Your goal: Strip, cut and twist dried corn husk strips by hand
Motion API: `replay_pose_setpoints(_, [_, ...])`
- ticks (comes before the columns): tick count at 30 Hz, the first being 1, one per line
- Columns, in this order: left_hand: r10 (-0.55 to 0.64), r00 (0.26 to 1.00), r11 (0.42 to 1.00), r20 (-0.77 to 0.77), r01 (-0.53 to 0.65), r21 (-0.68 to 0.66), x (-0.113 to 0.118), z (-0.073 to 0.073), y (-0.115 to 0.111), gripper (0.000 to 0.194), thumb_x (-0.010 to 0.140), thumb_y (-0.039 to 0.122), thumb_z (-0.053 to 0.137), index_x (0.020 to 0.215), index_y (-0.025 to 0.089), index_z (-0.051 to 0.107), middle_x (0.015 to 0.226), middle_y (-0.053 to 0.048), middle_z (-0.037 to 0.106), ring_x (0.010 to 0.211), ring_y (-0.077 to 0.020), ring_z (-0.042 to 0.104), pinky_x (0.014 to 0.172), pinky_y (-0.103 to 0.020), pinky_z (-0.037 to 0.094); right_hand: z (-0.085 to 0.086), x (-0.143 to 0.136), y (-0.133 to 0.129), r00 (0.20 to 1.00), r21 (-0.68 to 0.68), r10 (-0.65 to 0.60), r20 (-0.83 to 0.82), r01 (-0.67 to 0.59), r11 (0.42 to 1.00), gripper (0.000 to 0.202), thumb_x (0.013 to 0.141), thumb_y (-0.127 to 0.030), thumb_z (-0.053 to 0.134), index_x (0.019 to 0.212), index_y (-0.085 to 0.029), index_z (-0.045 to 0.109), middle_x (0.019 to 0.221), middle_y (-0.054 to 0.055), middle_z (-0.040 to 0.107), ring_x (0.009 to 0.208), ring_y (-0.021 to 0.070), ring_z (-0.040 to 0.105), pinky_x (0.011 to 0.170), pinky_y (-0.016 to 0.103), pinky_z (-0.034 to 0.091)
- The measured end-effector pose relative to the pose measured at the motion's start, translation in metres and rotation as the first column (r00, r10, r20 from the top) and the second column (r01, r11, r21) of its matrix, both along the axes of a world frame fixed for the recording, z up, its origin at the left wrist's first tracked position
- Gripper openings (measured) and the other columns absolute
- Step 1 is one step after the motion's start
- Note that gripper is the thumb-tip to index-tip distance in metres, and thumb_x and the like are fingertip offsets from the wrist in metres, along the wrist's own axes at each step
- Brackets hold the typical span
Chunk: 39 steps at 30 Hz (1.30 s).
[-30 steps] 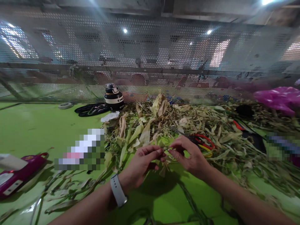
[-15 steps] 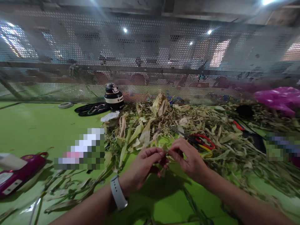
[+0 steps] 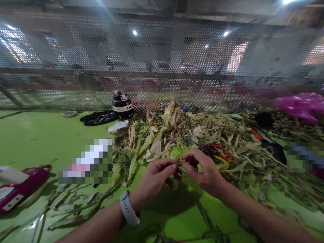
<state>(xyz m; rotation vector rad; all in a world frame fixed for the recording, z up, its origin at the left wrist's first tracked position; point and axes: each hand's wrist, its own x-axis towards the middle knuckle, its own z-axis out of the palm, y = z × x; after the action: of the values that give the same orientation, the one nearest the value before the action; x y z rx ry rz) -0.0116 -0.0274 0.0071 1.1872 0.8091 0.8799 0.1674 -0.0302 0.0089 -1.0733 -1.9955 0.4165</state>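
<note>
My left hand (image 3: 158, 175), with a white watch (image 3: 128, 208) on its wrist, is closed in a pinch at the middle of the view. Fingertip to fingertip with it, my right hand (image 3: 201, 170) pinches too. Between them is a small greenish piece of plant material (image 3: 178, 161), mostly hidden by the fingers. Scissors with red handles (image 3: 220, 152) lie just beyond my right hand. Behind both hands spreads a heap of dried corn husks (image 3: 154, 145), with one upright husk bundle (image 3: 172, 113) at its back.
On the green table (image 3: 37, 135) stand a black bottle with a white band (image 3: 123, 107) and, beside it, a black strap (image 3: 98, 118). A purple power strip (image 3: 25, 189) lies left; a pink plastic bag (image 3: 301, 104) is right. A perforated metal screen (image 3: 162, 60) closes off the back.
My right hand's fingers have shifted slightly at the tips, lifting the bit of plant material a little. My left hand stays nearly in place.
</note>
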Motion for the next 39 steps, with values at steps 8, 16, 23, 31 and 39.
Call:
replay_pose_setpoints(8, [0.13, 0.969, 0.949, 0.211, -0.06, -0.31, -0.003, -0.002, 0.007, 0.015, 0.064, 0.021, 0.074, 0.074, 0.013, 0.067, 0.068, -0.001, 0.065, 0.05, -0.0053, 0.055, 0.038, -0.011, 0.034, -0.004, 0.003, 0.006, 0.993, 0.19, 0.102, 0.058, -0.112, 0.975, 0.011, 0.086, -0.019, 0.052, 0.094, -0.021, 0.059, 0.083, 0.005, 0.06, 0.077, 0.0154, 0.055, 0.067, 0.026, 0.047])
replay_pose_setpoints(16, [0.049, 0.966, 0.944, 0.254, 0.038, -0.327, -0.001, -0.002, 0.004, 0.013, 0.069, 0.021, 0.071, 0.077, 0.013, 0.065, 0.069, -0.003, 0.065, 0.054, -0.0071, 0.058, 0.039, -0.011, 0.038, -0.009, 0.001, 0.008, 0.995, 0.231, 0.079, 0.053, -0.089, 0.969, 0.006, 0.088, -0.022, 0.051, 0.089, -0.02, 0.057, 0.077, 0.004, 0.058, 0.072, 0.0145, 0.055, 0.064, 0.025, 0.046])
replay_pose_setpoints(23, [0.017, 0.999, 0.999, 0.035, -0.015, -0.05, 0.005, 0.006, -0.007, 0.025, 0.073, 0.036, 0.066, 0.08, 0.013, 0.062, 0.07, -0.004, 0.065, 0.063, -0.0141, 0.061, 0.048, -0.02, 0.048, -0.004, -0.003, -0.001, 0.996, 0.167, -0.032, 0.085, 0.017, 0.986, 0.007, 0.088, -0.02, 0.048, 0.082, -0.019, 0.052, 0.072, 0.002, 0.053, 0.066, 0.0141, 0.052, 0.058, 0.024, 0.043])
replay_pose_setpoints(31, [0.02, 1.0, 1.0, 0.01, -0.02, -0.018, 0.005, 0.005, -0.004, 0.022, 0.072, 0.035, 0.066, 0.075, 0.013, 0.062, 0.066, -0.003, 0.064, 0.057, -0.0128, 0.06, 0.047, -0.021, 0.047, -0.005, -0.001, 0.001, 0.998, 0.122, -0.031, 0.054, 0.024, 0.992, 0.004, 0.086, -0.021, 0.05, 0.087, -0.019, 0.054, 0.076, 0.003, 0.055, 0.066, 0.0134, 0.053, 0.059, 0.024, 0.045])
replay_pose_setpoints(39, [0.091, 0.975, 0.972, 0.205, -0.042, -0.232, 0.0, -0.001, 0.002, 0.016, 0.07, 0.024, 0.069, 0.08, 0.013, 0.064, 0.067, -0.001, 0.065, 0.049, -0.0054, 0.056, 0.038, -0.012, 0.035, -0.008, 0.003, 0.009, 0.993, 0.22, 0.103, 0.056, -0.113, 0.969, 0.011, 0.087, -0.021, 0.052, 0.096, -0.022, 0.058, 0.085, 0.005, 0.059, 0.081, 0.016, 0.056, 0.07, 0.027, 0.048])
